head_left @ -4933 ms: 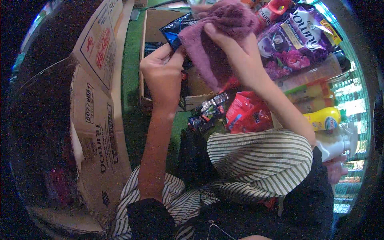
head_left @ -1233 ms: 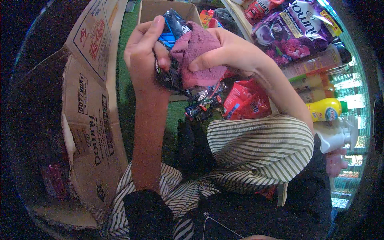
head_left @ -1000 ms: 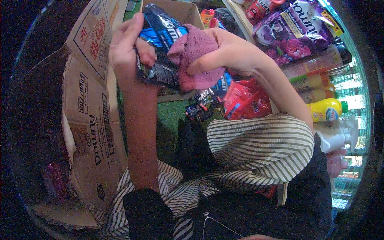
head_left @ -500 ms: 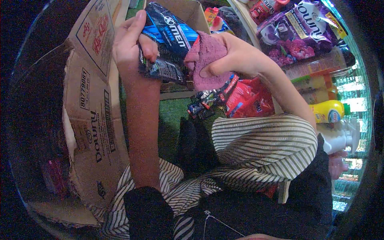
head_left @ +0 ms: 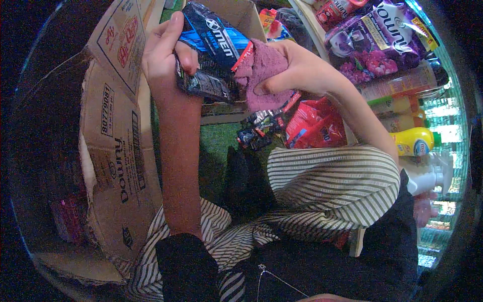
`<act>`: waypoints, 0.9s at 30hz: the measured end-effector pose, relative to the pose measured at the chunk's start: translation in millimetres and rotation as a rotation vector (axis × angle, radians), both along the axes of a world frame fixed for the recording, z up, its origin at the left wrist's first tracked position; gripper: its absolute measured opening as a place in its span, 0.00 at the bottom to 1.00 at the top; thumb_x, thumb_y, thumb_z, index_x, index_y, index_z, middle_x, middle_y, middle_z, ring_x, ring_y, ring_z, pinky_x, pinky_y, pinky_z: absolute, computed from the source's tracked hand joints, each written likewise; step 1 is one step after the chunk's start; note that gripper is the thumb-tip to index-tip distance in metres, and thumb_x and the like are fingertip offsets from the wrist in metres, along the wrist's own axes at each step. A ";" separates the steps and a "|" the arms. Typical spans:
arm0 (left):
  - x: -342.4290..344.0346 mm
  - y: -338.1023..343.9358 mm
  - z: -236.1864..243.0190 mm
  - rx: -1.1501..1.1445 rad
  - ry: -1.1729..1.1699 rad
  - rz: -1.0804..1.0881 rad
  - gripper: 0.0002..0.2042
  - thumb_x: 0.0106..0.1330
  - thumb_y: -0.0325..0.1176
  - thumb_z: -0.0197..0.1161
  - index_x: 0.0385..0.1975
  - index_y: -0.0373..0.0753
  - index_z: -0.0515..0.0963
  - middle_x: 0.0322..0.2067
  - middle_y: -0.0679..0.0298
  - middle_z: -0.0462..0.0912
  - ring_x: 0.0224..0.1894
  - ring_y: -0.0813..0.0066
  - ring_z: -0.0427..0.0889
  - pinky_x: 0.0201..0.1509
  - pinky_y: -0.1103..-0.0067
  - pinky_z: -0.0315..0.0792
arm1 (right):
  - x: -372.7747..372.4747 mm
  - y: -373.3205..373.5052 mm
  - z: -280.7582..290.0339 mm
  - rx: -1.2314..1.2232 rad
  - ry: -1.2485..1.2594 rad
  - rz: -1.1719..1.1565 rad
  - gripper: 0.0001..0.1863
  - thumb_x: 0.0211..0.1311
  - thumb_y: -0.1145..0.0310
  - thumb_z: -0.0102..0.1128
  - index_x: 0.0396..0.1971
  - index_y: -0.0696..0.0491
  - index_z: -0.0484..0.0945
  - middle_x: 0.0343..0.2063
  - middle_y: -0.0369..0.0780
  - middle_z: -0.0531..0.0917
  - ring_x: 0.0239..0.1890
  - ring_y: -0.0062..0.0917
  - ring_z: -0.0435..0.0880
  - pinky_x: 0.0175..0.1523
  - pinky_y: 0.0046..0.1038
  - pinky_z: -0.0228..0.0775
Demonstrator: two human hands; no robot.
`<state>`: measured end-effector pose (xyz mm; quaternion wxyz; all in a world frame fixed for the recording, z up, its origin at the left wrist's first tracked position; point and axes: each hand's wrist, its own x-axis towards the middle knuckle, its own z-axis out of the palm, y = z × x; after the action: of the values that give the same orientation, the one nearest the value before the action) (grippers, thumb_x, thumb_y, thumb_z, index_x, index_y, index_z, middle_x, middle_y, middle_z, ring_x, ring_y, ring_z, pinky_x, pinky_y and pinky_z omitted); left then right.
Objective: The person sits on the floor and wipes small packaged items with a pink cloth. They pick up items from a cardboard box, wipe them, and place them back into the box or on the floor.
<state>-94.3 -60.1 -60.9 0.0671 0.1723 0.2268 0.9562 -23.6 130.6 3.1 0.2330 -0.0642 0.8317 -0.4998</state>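
Between clasping left fingers (head_left: 188, 61) sit dark sachets (head_left: 211, 39) — right fingers (head_left: 275, 83) grip a pink cloth (head_left: 260, 65).

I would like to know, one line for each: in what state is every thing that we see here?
Left hand: closed on a packet
Packet: gripped, tilted
Right hand: closed on a cloth
Cloth: bunched
Box: open
Sachets: loosely heaped
Red bag: crumpled
Yellow bottle: capped
Carton: ragged edge
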 end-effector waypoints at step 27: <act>-3.3 -3.4 1.3 -0.005 0.074 -0.018 0.18 0.65 0.32 0.50 0.10 0.40 0.68 0.02 0.70 0.63 0.02 0.82 0.59 0.05 0.84 0.53 | -0.5 2.9 -2.9 0.007 0.004 0.027 0.23 0.37 0.78 0.61 0.41 0.57 0.73 0.33 0.33 0.80 0.35 0.15 0.78 0.45 0.22 0.70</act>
<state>-97.6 -63.4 -59.6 0.0675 0.2092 0.2298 0.9481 -24.2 133.4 0.1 0.2384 -0.0755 0.8331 -0.4934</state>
